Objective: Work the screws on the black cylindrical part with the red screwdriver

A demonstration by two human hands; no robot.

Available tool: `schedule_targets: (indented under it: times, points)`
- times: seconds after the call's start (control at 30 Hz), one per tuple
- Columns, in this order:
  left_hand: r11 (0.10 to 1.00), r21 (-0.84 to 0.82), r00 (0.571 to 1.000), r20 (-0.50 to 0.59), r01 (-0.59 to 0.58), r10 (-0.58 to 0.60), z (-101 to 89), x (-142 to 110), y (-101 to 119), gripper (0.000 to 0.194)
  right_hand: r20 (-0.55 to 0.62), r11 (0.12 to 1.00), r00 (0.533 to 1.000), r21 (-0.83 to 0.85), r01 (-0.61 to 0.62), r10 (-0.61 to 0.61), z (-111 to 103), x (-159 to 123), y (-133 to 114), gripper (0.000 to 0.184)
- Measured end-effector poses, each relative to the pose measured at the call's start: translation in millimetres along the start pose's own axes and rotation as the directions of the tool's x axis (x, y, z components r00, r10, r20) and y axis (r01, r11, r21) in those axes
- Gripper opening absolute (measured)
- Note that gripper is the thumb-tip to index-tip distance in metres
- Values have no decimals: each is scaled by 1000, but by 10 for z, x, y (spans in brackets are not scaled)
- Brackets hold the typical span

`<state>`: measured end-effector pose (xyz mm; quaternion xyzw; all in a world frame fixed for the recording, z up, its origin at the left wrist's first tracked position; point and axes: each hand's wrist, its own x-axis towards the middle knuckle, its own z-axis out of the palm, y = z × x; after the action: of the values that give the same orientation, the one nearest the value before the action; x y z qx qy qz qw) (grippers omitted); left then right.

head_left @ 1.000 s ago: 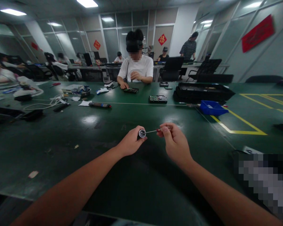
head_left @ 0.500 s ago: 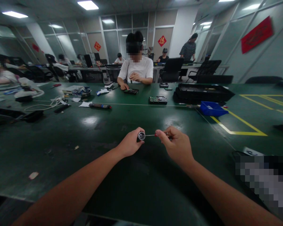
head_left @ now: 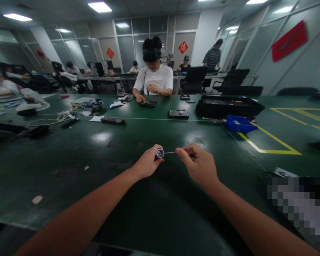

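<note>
My left hand [head_left: 148, 161] is closed round a small round part with a pale metallic rim [head_left: 160, 153]; its open end faces right and toward me, and its exact kind I cannot make out. In my right hand [head_left: 200, 161] is a screwdriver [head_left: 178, 152], gripped by its handle, which the fingers mostly hide. Its thin shaft points left, and the tip reaches the inside of the round part. Both hands are above the green table [head_left: 149, 202], near its middle.
Across the table a person [head_left: 156, 78] works on a hard drive [head_left: 148, 104]. Another hard drive [head_left: 178, 113] lies nearer. A black tray [head_left: 229, 105] and a blue bin [head_left: 240, 123] stand right of it. A dark pen-like tool [head_left: 113, 121] and a white cable [head_left: 50, 122] lie left.
Both hands hold nearly the same pose, with the screwdriver tip still in the round part. The view has shifted very slightly.
</note>
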<state>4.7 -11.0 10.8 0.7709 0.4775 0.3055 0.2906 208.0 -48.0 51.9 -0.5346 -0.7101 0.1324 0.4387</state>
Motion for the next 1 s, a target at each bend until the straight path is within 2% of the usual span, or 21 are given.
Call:
schedule_targets:
  times: [0.27,0.43,0.53,0.6,0.7,0.87,0.93,1.0]
  points:
    - [1000,-12,999,-28,-23,23,16,8,-29,23,52,991,997,122,54,-61,24,-23,27,21]
    - [999,-25,999,-30,-26,25,11,2,-18,22,114,989,989,126,77,-92,2,-31,-3,24]
    - [999,-21,999,-33,-25,24,7,-1,-4,23,104,995,991,52,83,-88,3,-38,-24,33]
    - [1000,-17,999,-39,-24,23,11,-1,-1,23,78,996,993,36,83,-85,13,-41,-20,31]
    - [999,-18,998,-52,-26,25,20,2,-6,23,50,992,996,105,75,-80,23,-34,3,30]
    - [999,-20,998,-51,-37,36,27,0,-16,24,113,989,990,133,65,-80,9,-15,25,28]
    - [999,-25,998,-52,-34,33,26,-3,-14,24,89,987,994,154,49,-63,18,-18,26,27]
    - [999,-30,999,-49,-26,24,24,-7,-7,24,42,969,999,248,11,-22,41,-22,32,28]
